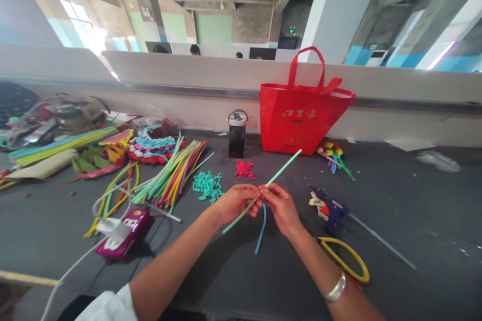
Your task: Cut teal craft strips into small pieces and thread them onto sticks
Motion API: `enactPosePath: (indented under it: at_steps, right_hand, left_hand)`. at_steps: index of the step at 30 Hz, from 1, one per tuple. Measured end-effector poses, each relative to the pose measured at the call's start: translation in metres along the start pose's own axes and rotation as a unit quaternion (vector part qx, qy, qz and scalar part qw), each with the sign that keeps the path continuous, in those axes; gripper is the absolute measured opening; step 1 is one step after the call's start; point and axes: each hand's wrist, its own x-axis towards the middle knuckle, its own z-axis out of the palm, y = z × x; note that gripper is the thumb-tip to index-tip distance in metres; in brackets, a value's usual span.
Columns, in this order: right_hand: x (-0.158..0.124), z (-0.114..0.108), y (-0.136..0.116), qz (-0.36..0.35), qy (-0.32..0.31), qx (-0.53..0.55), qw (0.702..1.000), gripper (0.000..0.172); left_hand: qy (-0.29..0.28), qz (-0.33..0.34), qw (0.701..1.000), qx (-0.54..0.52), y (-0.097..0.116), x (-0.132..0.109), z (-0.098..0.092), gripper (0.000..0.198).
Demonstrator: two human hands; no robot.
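Observation:
Both hands meet over the middle of the dark table. My left hand (241, 203) has its fingers closed on a light green stick (285, 166), which slants from lower left to upper right. My right hand (279, 206) pinches the same stick near its middle, with its fingertips beside the left ones. A blue stick (261, 233) hangs down from between the hands; its top end is hidden by the fingers. Just beyond the hands are a pile of short teal pieces (208, 186) and a smaller pile of red pieces (244, 169).
Colourful sticks (176, 175) and a purple power strip (126, 233) with white cables are at left. A black bottle (237, 139) and red bag (301, 120) stand behind. On the right are a blue glue gun (333, 213) and yellow-handled scissors (348, 256).

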Motion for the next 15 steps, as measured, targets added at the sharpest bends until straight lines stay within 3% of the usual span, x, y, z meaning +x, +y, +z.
enactPosePath:
  at_steps: [4,6,11,15]
  right_hand:
    - [0.001,0.001,0.003,0.004,0.026,-0.118,0.993,0.029]
    - [-0.001,0.001,0.003,-0.03,0.046,-0.196,0.979,0.028]
    - [-0.01,0.001,-0.008,-0.187,0.1,-0.331,0.92,0.015]
    - [-0.01,-0.004,-0.015,-0.284,0.118,-0.417,0.855,0.017]
  left_hand:
    - [0.037,-0.017,0.999,-0.016,-0.007,0.005,-0.007,0.015]
    - [0.063,-0.018,0.998,-0.008,-0.011,0.006,-0.012,0.013]
    - [0.095,0.003,0.996,0.0,-0.014,0.004,-0.023,0.011]
    - [0.085,0.007,0.996,-0.006,-0.013,0.002,-0.026,0.011]
